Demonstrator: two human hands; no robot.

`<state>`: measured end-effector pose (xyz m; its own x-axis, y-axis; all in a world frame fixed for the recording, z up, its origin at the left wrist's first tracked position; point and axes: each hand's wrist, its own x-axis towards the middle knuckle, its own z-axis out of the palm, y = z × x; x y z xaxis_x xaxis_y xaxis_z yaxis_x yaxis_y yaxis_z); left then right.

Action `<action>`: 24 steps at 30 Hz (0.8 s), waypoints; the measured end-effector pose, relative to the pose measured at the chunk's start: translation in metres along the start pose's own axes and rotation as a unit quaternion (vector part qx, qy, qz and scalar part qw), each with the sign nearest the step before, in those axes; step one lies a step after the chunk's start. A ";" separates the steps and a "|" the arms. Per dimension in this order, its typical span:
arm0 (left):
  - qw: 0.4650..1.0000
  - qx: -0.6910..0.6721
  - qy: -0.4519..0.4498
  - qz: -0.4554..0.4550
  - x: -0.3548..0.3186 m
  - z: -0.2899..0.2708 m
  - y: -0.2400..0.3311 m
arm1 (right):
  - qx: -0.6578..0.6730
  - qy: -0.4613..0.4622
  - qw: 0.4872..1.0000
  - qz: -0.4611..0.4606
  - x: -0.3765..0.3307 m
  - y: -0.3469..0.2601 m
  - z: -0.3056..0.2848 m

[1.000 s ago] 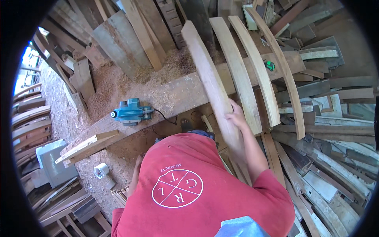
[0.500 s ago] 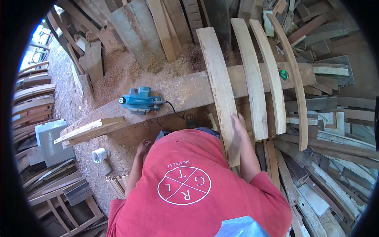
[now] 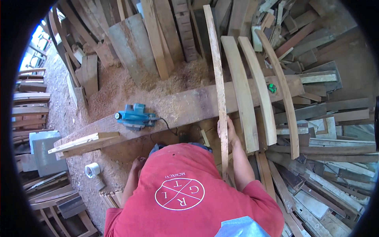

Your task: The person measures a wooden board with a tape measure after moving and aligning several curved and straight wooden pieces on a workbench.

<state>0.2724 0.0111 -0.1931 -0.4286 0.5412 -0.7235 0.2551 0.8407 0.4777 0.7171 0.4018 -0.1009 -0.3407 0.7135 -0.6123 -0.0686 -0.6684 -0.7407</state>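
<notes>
Head cam: right hand (image 3: 231,131) has its grip clamped on the curved plank (image 3: 219,75), edge-up across the worktop (image 3: 197,103), past both long edges, probably to stop it tipping. Left hand (image 3: 139,162)? Can't tell that grip.

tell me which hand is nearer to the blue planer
Left. The left hand is just below the blue planer in the picture, beside the person's body; the right hand is farther off to the planer's right, holding a long board.
</notes>
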 end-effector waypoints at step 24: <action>0.997 0.007 -0.071 0.037 0.056 0.028 -0.088 | -0.490 0.420 0.744 -0.173 -0.050 -0.087 0.043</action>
<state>0.2505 -0.0323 -0.2896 -0.2808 0.5979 -0.7508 0.2940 0.7983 0.5257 0.6997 0.4158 0.0061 0.2721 0.9622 0.0094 0.8405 -0.2329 -0.4893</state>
